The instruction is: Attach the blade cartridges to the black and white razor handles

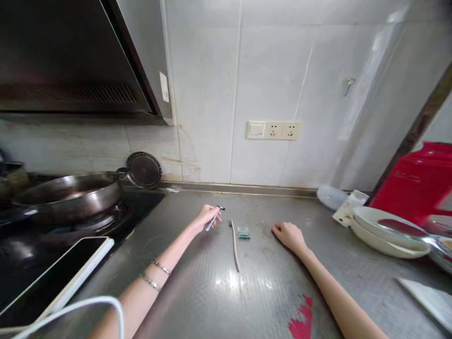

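Observation:
My left hand is closed around a slim silver-grey tool with a small dark head, which looks like a razor, held just above the metal counter. To the right of that hand lies a thin off-white stick with a small grey head at its far end. Close beside it is a small clear pack with green strips; its contents are too small to tell. My right hand rests on the counter with its fingers curled in, apart from these things, and nothing shows in it.
At left, a steel pan sits on the black stove, with a phone and white cable in front. Bowls and a red container stand at right. A range hood overhangs the stove. Sockets are on the wall.

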`<act>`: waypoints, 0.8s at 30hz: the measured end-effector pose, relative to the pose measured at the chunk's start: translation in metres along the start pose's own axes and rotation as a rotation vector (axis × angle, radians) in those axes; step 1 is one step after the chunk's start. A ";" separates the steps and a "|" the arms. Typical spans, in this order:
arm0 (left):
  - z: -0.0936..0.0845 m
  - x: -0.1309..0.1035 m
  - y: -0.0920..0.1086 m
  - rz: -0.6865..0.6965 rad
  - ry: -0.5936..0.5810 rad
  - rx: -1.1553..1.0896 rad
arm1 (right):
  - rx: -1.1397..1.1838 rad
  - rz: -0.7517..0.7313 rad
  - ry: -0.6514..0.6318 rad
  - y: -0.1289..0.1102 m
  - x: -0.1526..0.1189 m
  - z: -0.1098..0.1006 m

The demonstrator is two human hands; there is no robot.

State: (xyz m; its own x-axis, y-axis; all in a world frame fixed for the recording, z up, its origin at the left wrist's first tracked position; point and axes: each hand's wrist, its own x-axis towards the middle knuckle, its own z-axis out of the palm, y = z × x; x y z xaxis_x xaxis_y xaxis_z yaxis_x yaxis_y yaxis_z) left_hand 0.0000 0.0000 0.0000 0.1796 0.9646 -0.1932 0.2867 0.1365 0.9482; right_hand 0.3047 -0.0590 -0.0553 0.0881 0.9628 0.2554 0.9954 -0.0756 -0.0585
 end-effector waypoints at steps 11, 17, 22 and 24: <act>0.000 0.002 -0.011 -0.115 0.029 -0.270 | 0.005 0.028 -0.047 -0.005 -0.001 -0.007; 0.011 -0.003 -0.013 -0.133 0.026 -0.307 | 0.008 0.029 -0.050 -0.006 0.000 -0.007; 0.016 -0.004 -0.013 -0.127 0.041 -0.321 | -0.005 0.007 -0.025 -0.004 0.000 -0.005; 0.016 -0.003 -0.013 -0.133 0.043 -0.324 | -0.004 0.004 -0.024 -0.004 0.000 -0.005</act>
State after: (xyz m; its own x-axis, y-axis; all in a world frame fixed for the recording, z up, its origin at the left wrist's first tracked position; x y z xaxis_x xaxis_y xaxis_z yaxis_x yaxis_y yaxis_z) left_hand 0.0107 -0.0085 -0.0161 0.1188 0.9412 -0.3163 -0.0099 0.3197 0.9475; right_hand 0.3011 -0.0603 -0.0508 0.0911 0.9685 0.2317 0.9952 -0.0804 -0.0554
